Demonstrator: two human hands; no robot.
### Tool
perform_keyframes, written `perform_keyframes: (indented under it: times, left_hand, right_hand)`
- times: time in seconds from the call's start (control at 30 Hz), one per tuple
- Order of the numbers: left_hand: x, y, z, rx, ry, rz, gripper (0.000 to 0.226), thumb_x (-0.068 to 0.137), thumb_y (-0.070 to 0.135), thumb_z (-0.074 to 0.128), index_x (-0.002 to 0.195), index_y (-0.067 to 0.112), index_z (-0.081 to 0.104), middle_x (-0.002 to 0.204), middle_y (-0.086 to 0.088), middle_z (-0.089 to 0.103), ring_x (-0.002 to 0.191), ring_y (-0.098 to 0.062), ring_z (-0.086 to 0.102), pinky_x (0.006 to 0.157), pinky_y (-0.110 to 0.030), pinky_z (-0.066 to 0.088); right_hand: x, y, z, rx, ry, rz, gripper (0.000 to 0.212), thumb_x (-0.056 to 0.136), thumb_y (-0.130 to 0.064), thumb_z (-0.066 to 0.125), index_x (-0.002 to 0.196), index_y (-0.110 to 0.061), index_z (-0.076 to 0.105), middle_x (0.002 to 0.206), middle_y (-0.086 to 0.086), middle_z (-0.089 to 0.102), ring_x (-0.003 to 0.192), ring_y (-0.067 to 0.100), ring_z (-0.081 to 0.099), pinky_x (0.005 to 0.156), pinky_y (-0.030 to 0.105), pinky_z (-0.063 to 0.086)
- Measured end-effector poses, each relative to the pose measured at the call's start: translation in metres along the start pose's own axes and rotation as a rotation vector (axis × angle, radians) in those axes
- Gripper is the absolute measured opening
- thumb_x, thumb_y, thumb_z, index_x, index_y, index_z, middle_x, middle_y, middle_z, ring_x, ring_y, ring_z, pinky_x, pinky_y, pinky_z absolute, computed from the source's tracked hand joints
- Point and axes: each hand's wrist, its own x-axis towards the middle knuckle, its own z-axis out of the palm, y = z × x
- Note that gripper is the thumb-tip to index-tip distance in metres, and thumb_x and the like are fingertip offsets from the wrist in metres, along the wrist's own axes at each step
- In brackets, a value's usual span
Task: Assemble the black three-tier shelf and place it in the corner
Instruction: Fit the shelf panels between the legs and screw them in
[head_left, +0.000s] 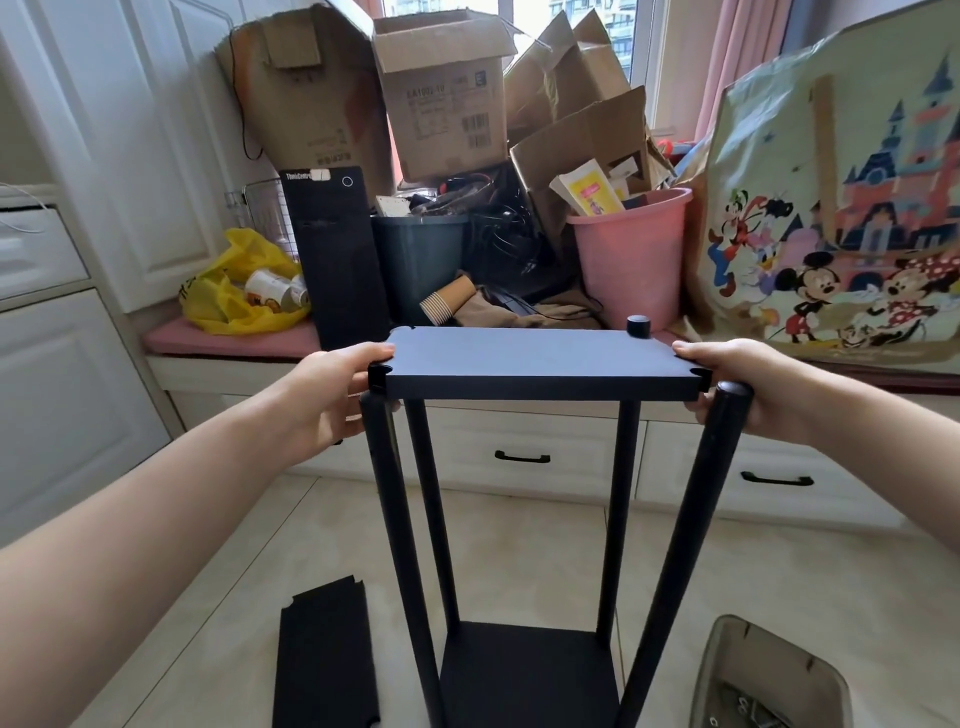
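Step judged: seating shelf panel (535, 358) onto poles. Left hand (332, 395), right hand (737, 387) grip panel ends, thumbs on top. Pole (691, 519) beside right fingers appears unseated; next: align with corner notch.

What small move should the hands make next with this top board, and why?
Probably nudge the near right pole inward into the corner notch of the board. The left hand and right hand grip the board's ends; the far right pole sticks up through its notch, but this pole's top stands outside the edge.
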Motion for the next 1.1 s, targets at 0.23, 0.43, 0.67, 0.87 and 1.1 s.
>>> perform_keyframes:
  times: [0.23, 0.43, 0.67, 0.87, 1.1]
  left_hand:
    - [0.002, -0.002, 0.003, 0.077, 0.073, 0.078, 0.035, 0.094, 0.041, 0.069, 0.112, 0.011, 0.066, 0.080, -0.002, 0.072, 0.055, -0.013, 0.068, 0.059, -0.028, 0.055]
    - [0.008, -0.008, -0.001, 0.092, 0.061, 0.057, 0.033, 0.094, 0.038, 0.069, 0.113, 0.010, 0.069, 0.080, 0.000, 0.074, 0.069, -0.013, 0.069, 0.070, -0.031, 0.055]
    - [0.008, -0.016, -0.001, 0.036, 0.032, 0.042, 0.026, 0.096, 0.035, 0.067, 0.111, 0.014, 0.067, 0.078, 0.000, 0.073, 0.068, -0.013, 0.070, 0.061, -0.029, 0.055]
    - [0.008, -0.020, 0.003, -0.057, -0.008, -0.040, 0.021, 0.095, 0.031, 0.065, 0.107, 0.015, 0.064, 0.082, -0.002, 0.071, 0.062, -0.013, 0.069, 0.051, -0.024, 0.056]
    - [0.010, -0.028, 0.005, -0.089, -0.115, -0.160, 0.034, 0.091, 0.041, 0.065, 0.105, 0.011, 0.065, 0.076, -0.003, 0.068, 0.062, -0.015, 0.063, 0.058, -0.027, 0.050]
  right_hand:
    - [-0.002, 0.004, 0.006, 0.090, 0.051, 0.011, 0.013, 0.098, -0.023, 0.060, 0.091, -0.013, 0.055, 0.067, 0.001, 0.053, 0.034, 0.006, 0.048, 0.036, 0.014, 0.042]
    - [-0.005, 0.003, -0.001, 0.015, -0.030, -0.014, 0.020, 0.094, -0.025, 0.065, 0.102, -0.007, 0.062, 0.074, 0.005, 0.059, 0.039, 0.010, 0.053, 0.037, 0.019, 0.046]
    - [-0.005, 0.010, -0.004, 0.050, -0.087, 0.014, 0.016, 0.093, -0.022, 0.063, 0.098, -0.007, 0.062, 0.064, 0.003, 0.065, 0.039, 0.010, 0.054, 0.040, 0.023, 0.048]
    - [-0.005, 0.007, 0.002, -0.111, 0.093, -0.003, 0.011, 0.092, -0.018, 0.065, 0.098, -0.009, 0.065, 0.069, 0.005, 0.067, 0.044, 0.010, 0.064, 0.040, 0.023, 0.051]
    - [0.000, 0.005, 0.001, -0.288, 0.144, 0.000, 0.008, 0.093, -0.019, 0.063, 0.098, -0.013, 0.062, 0.080, 0.006, 0.063, 0.045, 0.009, 0.063, 0.043, 0.023, 0.049]
